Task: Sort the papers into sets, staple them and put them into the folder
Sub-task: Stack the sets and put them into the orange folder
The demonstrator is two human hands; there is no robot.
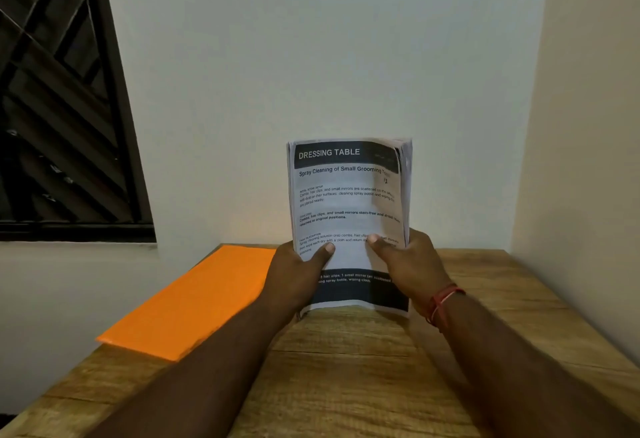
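Note:
A stack of printed papers (348,202) stands upright on its bottom edge on the wooden table (346,368). Its front sheet is headed "DRESSING TABLE". My left hand (294,278) grips the stack's lower left edge, thumb across the front sheet. My right hand (408,264) grips the lower right edge, thumb also on the front; a red thread band circles that wrist. An orange folder (194,302) lies flat and closed on the table to the left of the stack, one corner past the table's left edge. No stapler is in view.
Pale walls close the table in at the back and the right. A dark window with a slatted grille (59,108) is on the left wall above a white ledge. Bare wood shows in front of the stack and to its right.

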